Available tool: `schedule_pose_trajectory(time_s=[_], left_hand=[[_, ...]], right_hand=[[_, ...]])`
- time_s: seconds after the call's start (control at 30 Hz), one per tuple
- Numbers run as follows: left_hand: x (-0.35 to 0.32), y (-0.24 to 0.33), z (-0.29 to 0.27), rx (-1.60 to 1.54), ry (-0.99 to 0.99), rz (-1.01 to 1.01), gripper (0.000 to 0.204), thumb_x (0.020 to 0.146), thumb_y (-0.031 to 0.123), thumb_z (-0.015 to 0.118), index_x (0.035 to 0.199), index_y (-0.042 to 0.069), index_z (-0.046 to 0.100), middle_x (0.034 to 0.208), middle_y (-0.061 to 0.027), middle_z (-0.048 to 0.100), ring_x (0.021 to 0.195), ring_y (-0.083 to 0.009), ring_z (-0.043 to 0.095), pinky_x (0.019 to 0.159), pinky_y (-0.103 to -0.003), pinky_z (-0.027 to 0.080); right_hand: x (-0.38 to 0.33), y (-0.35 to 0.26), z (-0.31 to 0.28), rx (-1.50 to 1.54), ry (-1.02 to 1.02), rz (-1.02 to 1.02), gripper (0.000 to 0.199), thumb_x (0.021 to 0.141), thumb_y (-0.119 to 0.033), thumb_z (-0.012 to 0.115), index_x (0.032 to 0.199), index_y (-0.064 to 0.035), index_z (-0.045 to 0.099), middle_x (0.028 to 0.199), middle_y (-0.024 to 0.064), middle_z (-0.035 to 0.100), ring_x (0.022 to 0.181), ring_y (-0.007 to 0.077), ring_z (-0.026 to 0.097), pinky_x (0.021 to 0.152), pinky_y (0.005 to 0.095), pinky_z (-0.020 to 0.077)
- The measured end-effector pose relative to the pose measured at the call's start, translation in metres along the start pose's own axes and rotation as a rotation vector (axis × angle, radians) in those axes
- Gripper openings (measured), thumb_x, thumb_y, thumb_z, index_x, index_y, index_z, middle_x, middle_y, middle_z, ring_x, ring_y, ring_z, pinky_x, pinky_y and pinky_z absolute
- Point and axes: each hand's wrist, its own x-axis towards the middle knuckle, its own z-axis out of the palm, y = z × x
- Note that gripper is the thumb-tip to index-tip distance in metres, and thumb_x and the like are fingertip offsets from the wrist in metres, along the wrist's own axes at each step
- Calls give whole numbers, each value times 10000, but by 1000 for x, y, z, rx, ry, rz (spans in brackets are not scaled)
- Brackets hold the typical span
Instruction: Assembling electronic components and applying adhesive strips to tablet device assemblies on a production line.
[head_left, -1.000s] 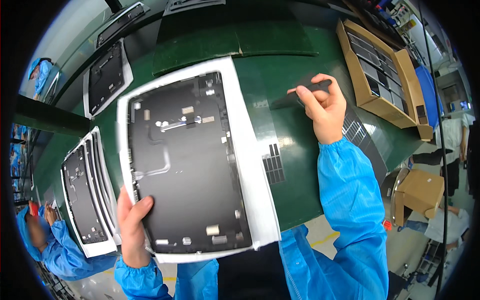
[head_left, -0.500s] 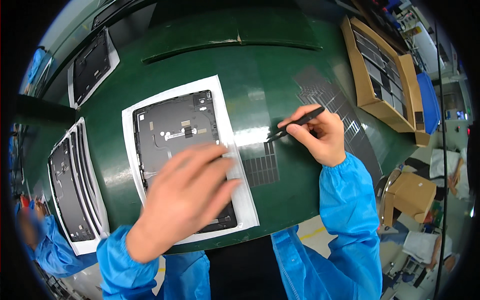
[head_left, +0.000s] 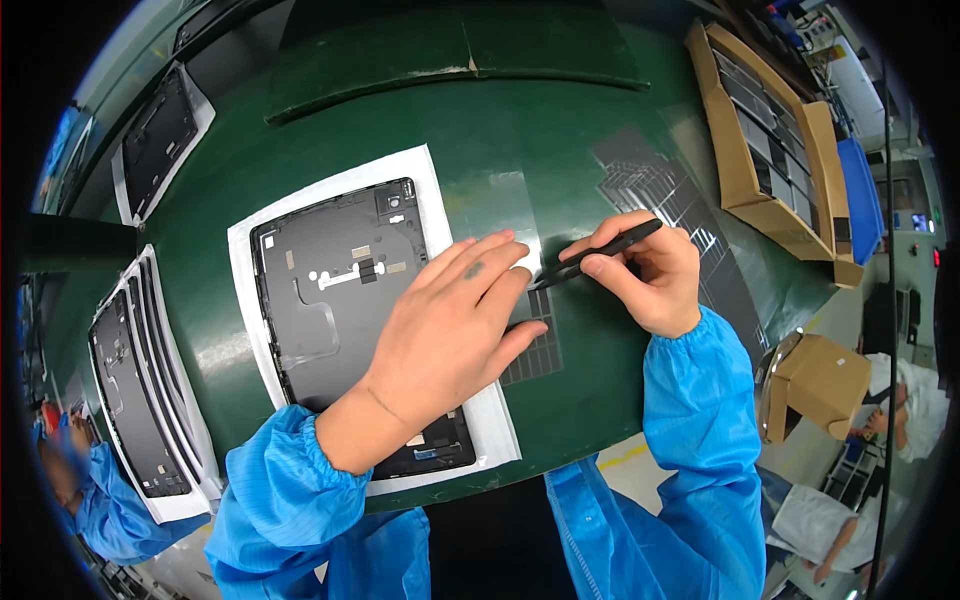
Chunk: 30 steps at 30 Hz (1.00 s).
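My right hand (head_left: 660, 282) grips black tweezers (head_left: 625, 240), their tips at the upper edge of a sheet of small dark rectangular stickers (head_left: 545, 352). My left hand (head_left: 445, 315) reaches across a dark tablet-like housing (head_left: 320, 235), fingers stretched out and fingertips close to the tweezer tips. Whether those fingertips touch the sheet cannot be made out. Beneath the housing is white padding (head_left: 435, 200). A short black piece (head_left: 372, 270) lies over a white strip on the housing. My left forearm hides its lower middle.
More housings (head_left: 140, 390) stand on white padding at the left, another (head_left: 160, 140) farther back. A larger dark sticker sheet (head_left: 660, 190) lies to the right, beyond it an open cardboard box (head_left: 735, 190) of dark pieces. A raised green board (head_left: 460, 60) crosses the back.
My left hand has moved right and slightly away from me, from over the housing toward the tweezer tips and sticker sheet. My right hand stays nearly in place with the tweezers.
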Motion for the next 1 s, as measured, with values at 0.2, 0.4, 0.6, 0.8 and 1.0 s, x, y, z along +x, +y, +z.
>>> schedule_pose_trajectory(time_s=[0.2, 0.4, 0.6, 0.8, 1.0], left_hand=[[1, 0, -1, -19, 11, 3, 388, 754, 189, 802, 1051, 6, 633, 1238, -130, 600, 1204, -339, 570, 1016, -444, 470], [1, -3, 1, -57, 19, 1, 364, 747, 182, 804, 1032, 26, 639, 1226, -125, 604, 1203, -339, 568, 1003, -443, 467], [5, -4, 0, -89, 4, -10, 313, 743, 174, 806, 985, 58, 644, 1214, -115, 596, 1209, -331, 556, 984, -440, 457], [7, -4, 0, -105, 15, -5, 308, 737, 169, 810, 971, 63, 639, 1209, -106, 592, 1204, -330, 555, 978, -440, 453], [-1, -7, -8, -71, -16, -23, 274, 802, 216, 762, 995, 69, 636, 1247, -118, 585, 1248, -320, 523, 1006, -440, 446]], right_hand=[[-1, -1, -2, -34, 3, 4, 128, 848, 6, 719, 951, 15, 643, 857, 82, 752, 564, 1, 545, 490, 166, 384], [1, 0, -1, -12, -12, 24, 120, 854, 1, 721, 941, 18, 640, 850, 89, 751, 566, -2, 538, 485, 167, 380], [2, 3, -3, 61, -21, -20, 120, 853, 7, 719, 942, 19, 639, 860, 92, 751, 565, -4, 530, 483, 165, 371], [3, -1, -5, 29, -41, 33, 107, 857, 28, 705, 937, 27, 634, 871, 103, 752, 588, 4, 557, 495, 165, 388], [5, -6, 0, 327, 40, 88, 236, 903, -22, 665, 1094, 37, 541, 961, 253, 709, 929, 295, 714, 851, 341, 575]])
